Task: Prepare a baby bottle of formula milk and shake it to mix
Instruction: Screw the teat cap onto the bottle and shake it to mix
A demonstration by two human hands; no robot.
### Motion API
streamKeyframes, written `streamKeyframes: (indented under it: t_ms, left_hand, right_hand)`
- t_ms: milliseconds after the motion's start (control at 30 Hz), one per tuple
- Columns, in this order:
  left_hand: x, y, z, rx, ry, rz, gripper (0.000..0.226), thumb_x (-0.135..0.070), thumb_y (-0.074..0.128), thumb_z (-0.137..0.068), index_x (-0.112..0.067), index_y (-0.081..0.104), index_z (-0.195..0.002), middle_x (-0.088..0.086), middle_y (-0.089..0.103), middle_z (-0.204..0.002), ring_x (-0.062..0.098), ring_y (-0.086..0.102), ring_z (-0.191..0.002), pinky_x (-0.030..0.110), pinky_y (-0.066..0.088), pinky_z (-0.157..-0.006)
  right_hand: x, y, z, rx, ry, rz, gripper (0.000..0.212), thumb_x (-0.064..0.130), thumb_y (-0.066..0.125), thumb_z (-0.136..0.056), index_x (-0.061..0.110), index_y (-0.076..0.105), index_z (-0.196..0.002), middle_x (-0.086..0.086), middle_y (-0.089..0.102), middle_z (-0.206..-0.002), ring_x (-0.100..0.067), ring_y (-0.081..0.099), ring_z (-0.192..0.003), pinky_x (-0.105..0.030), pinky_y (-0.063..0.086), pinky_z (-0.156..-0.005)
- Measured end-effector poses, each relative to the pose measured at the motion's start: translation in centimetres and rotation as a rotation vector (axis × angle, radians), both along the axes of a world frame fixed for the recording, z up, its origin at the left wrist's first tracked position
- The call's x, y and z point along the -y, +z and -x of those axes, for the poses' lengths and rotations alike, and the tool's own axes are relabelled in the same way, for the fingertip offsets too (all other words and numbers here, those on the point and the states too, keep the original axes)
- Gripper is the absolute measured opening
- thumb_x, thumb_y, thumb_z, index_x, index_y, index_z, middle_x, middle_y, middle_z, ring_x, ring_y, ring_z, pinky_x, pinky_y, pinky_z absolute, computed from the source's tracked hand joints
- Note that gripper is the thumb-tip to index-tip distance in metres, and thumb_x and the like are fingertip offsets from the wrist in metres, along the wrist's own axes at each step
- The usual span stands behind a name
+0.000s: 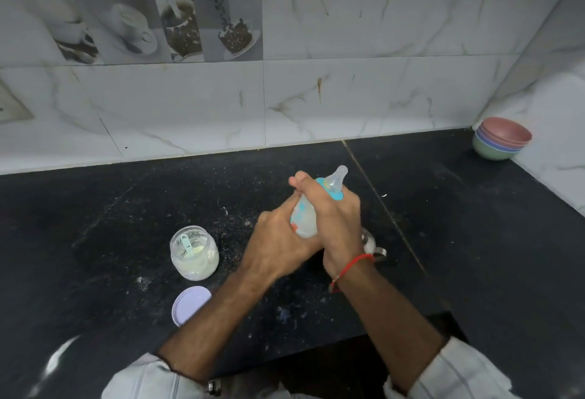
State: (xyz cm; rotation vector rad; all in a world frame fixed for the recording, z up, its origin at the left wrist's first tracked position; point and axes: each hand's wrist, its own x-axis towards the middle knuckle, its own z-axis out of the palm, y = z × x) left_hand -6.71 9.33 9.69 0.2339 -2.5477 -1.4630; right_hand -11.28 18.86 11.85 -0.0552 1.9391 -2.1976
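I hold the baby bottle (304,218) in both hands above the middle of the black counter (474,208). My right hand (335,224) wraps around its neck, just under the blue ring and clear teat. My left hand (278,240) curls around the bottom. The bottle tilts away from me. Its blue and red print is too blurry to read. The open powder jar (194,253) with a scoop inside stands to the left, its purple lid (191,304) nearer the front edge. Stacked bowls (501,142) sit in the back right corner.

Dim, soft light — blurred, warped edges
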Motion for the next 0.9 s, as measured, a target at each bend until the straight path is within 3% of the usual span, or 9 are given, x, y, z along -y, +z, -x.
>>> streamKeyframes:
  t_ms: [100,167,233,300,400,500,600,733,900]
  left_hand:
    - [0.5,-0.1,-0.3,-0.006,-0.053,-0.128,0.047,-0.05,0.074,-0.067,-0.039,0.064,-0.111,-0.018,0.075,-0.091,0.01,0.072,-0.087,0.03,0.059,-0.074]
    - [1.5,0.2,-0.5,0.051,-0.257,-0.366,0.033,-0.031,0.078,-0.071,-0.029,0.067,-0.102,-0.007,0.074,-0.085,0.017,0.071,-0.082,0.034,0.055,-0.068]
    - [2.1,1.1,-0.9,0.196,-0.525,-0.455,0.028,-0.026,0.077,-0.075,-0.022,0.065,-0.099,0.005,0.071,-0.08,0.027,0.062,-0.075,0.034,0.044,-0.057]
    - [1.9,2.1,-1.3,0.323,-0.633,-0.443,0.033,-0.034,0.076,-0.072,-0.018,0.064,-0.099,0.007,0.069,-0.077,0.028,0.055,-0.071,0.03,0.032,-0.05]
    - [1.4,2.8,-1.2,0.289,-0.523,-0.418,0.037,-0.033,0.076,-0.074,-0.008,0.064,-0.099,0.005,0.069,-0.074,0.016,0.057,-0.064,0.024,0.033,-0.045]
    - [1.1,2.9,-1.0,0.171,-0.371,-0.36,0.02,-0.018,0.077,-0.076,-0.016,0.066,-0.092,-0.001,0.068,-0.073,0.012,0.063,-0.066,0.033,0.047,-0.053]
    - [0.4,2.5,-0.8,0.084,-0.115,-0.157,0.035,-0.038,0.078,-0.064,-0.031,0.065,-0.096,-0.011,0.073,-0.08,0.009,0.07,-0.074,0.041,0.06,-0.065]
    - [-0.2,1.7,-1.0,0.031,0.037,0.231,0.067,-0.066,0.061,-0.066,-0.033,0.06,-0.125,-0.004,0.075,-0.089,0.019,0.072,-0.083,0.038,0.061,-0.073]
    - [-0.2,0.6,-1.0,0.091,0.004,0.214,0.071,-0.07,0.055,-0.065,-0.036,0.053,-0.128,-0.006,0.073,-0.087,0.017,0.07,-0.081,0.04,0.062,-0.074]
  right_hand:
    - [-0.7,0.1,0.2,-0.091,0.093,-0.026,0.041,0.031,0.084,-0.086,-0.002,0.073,-0.108,-0.023,0.076,-0.106,-0.037,0.075,-0.091,-0.044,0.061,-0.082]
    - [-2.3,0.9,0.9,-0.217,0.45,0.026,0.041,0.021,0.074,-0.091,0.0,0.066,-0.125,-0.017,0.073,-0.126,-0.032,0.071,-0.11,-0.045,0.056,-0.095]
    - [-3.5,1.5,1.4,-0.228,0.78,0.072,0.058,0.018,0.069,-0.089,0.004,0.052,-0.143,-0.017,0.064,-0.142,-0.042,0.059,-0.132,-0.055,0.046,-0.111]
    - [-3.8,2.0,1.9,-0.161,0.937,0.109,0.061,0.023,0.073,-0.083,0.005,0.056,-0.139,-0.023,0.063,-0.141,-0.051,0.051,-0.137,-0.067,0.035,-0.116]
    - [-3.1,2.9,1.7,-0.094,0.782,0.148,0.026,0.018,0.078,-0.079,-0.002,0.068,-0.092,-0.026,0.074,-0.113,-0.047,0.06,-0.131,-0.066,0.041,-0.112]
    - [-2.5,4.2,0.1,-0.128,0.504,0.05,0.014,0.01,0.075,-0.088,-0.002,0.069,-0.084,-0.02,0.078,-0.103,-0.036,0.072,-0.115,-0.057,0.054,-0.104]
    - [-1.3,4.2,-1.4,-0.156,0.157,0.022,0.021,0.014,0.081,-0.087,0.016,0.073,-0.068,-0.022,0.077,-0.092,-0.041,0.075,-0.094,-0.057,0.061,-0.089]
    - [-0.2,2.1,-1.5,-0.101,-0.094,0.076,0.024,0.018,0.084,-0.086,0.014,0.068,-0.068,-0.015,0.076,-0.076,-0.034,0.077,-0.082,-0.056,0.063,-0.083]
    - [-0.7,0.8,-1.2,-0.089,-0.035,0.07,0.022,0.022,0.083,-0.088,0.006,0.069,-0.085,-0.014,0.076,-0.081,-0.033,0.079,-0.091,-0.052,0.064,-0.085]
